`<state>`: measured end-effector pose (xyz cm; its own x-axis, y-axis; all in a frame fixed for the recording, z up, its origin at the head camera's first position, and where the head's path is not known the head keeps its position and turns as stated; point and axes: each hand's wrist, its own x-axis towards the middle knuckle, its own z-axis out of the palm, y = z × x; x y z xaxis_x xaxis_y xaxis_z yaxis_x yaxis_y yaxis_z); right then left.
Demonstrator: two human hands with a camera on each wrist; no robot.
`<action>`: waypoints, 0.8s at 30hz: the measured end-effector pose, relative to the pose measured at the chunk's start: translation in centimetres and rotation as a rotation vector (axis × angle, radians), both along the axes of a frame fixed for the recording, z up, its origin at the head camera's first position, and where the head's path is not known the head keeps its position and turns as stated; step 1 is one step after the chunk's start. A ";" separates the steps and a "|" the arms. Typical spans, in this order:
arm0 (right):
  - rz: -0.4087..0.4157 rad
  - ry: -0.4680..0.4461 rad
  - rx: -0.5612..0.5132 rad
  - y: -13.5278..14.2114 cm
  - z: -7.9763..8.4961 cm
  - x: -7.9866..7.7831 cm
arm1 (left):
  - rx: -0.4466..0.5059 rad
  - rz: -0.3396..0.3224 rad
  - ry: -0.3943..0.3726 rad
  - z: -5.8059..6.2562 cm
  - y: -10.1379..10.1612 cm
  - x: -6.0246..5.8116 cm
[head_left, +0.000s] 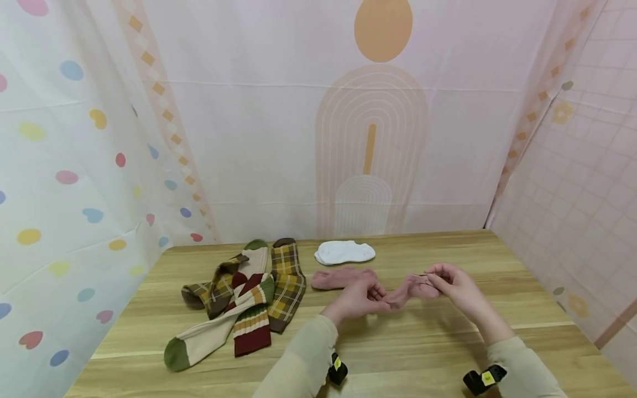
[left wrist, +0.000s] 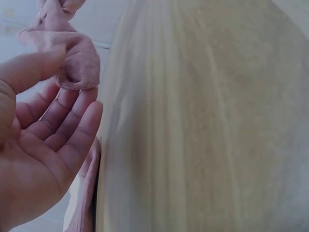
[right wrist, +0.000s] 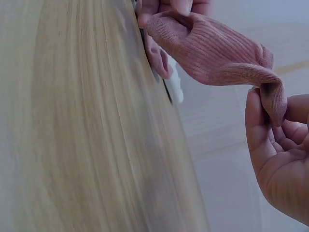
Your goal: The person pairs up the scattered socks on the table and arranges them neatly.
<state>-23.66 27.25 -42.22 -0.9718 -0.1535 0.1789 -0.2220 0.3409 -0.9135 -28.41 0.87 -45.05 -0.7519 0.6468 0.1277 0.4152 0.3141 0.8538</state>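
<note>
A ribbed pink sock (head_left: pixel 408 289) is stretched in the air between both hands, somewhat twisted. My left hand (head_left: pixel 359 298) pinches one end between thumb and fingers; the left wrist view shows that end (left wrist: pixel 81 65) folded at the fingertips. The other end is pinched by my right hand (head_left: pixel 456 286), and in the right wrist view the sock's ribbed middle (right wrist: pixel 217 50) sags between the two grips. Behind my left hand a second pink sock (head_left: pixel 332 277) lies on the wooden table (head_left: pixel 413 354), partly hidden by that hand.
White socks (head_left: pixel 344 252) lie near the table's back edge. To the left, a loose pile holds brown-and-yellow plaid socks (head_left: pixel 287 276) and cream socks with green toes (head_left: pixel 201 340) and striped maroon cuffs (head_left: pixel 252 331). Patterned curtains (head_left: pixel 269 138) stand behind and at both sides.
</note>
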 end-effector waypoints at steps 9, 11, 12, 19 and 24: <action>0.031 -0.011 -0.043 0.4 -0.6 0.0 | 0.142 0.203 0.014 -0.7 0.0 -0.2; 0.038 0.005 -0.035 0.3 -0.8 0.0 | 0.194 0.249 -0.006 -0.6 -0.1 -0.2; 0.039 0.014 -0.027 0.2 -0.8 0.0 | 0.223 0.269 -0.018 -0.6 -0.1 -0.2; 0.008 0.050 -0.002 -0.4 -0.9 -0.2 | 0.385 0.353 -0.100 0.3 -0.6 0.2; 0.008 0.043 -0.054 -0.9 -1.1 -0.5 | 0.415 0.366 -0.141 0.6 -1.3 0.0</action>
